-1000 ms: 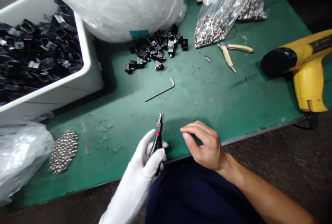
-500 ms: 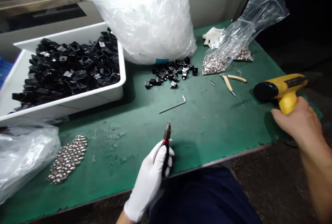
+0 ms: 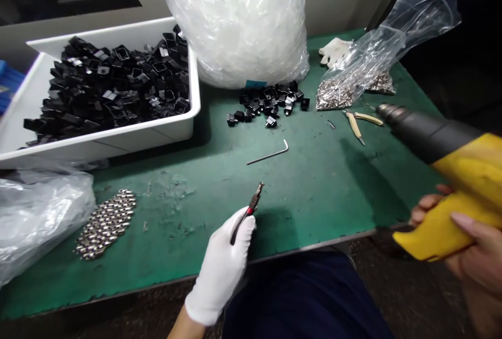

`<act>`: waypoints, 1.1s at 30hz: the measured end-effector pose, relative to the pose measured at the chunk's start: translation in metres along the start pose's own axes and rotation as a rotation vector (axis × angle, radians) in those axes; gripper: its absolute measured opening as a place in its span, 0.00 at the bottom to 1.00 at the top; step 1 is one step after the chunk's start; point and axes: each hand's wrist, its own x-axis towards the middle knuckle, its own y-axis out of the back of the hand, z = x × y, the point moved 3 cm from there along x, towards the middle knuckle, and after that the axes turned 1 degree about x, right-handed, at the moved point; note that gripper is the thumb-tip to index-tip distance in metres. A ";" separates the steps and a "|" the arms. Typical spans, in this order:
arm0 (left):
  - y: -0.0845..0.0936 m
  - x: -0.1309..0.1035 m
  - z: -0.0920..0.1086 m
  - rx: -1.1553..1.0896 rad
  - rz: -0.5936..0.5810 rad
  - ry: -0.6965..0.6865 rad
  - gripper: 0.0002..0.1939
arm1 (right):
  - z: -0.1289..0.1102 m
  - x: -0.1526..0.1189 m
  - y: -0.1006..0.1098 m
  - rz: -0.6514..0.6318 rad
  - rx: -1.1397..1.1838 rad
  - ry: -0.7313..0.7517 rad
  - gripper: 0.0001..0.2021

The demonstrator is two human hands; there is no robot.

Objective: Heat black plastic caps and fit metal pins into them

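My left hand (image 3: 221,260), in a white glove, is closed around a pair of pliers (image 3: 254,201) whose jaws point up and away. A tiny metal piece (image 3: 261,184) shows at their tips. Bare, my right hand (image 3: 478,255) grips the handle of a yellow heat gun (image 3: 470,171) over the table's right side. Its metal nozzle points left and away, well apart from the pliers. Beyond the pliers, a hex key (image 3: 267,152) lies flat on the green table (image 3: 321,192).
A white bin (image 3: 157,131) of black plastic parts stands at left. Behind lies a big clear bag (image 3: 243,20), with loose black parts (image 3: 270,103) before it. Cream-handled pliers (image 3: 356,125), a bag of small metal pieces (image 3: 335,93) and a patch of metal pieces (image 3: 105,224) are around.
My right hand has lifted the heat gun off the table and swung it closer, its nozzle now facing left. The pliers in my left hand have tilted slightly to the right.
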 end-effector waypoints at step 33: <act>0.004 0.009 -0.015 -0.335 0.139 -0.009 0.20 | 0.046 -0.085 -0.110 -0.987 0.289 -0.340 0.15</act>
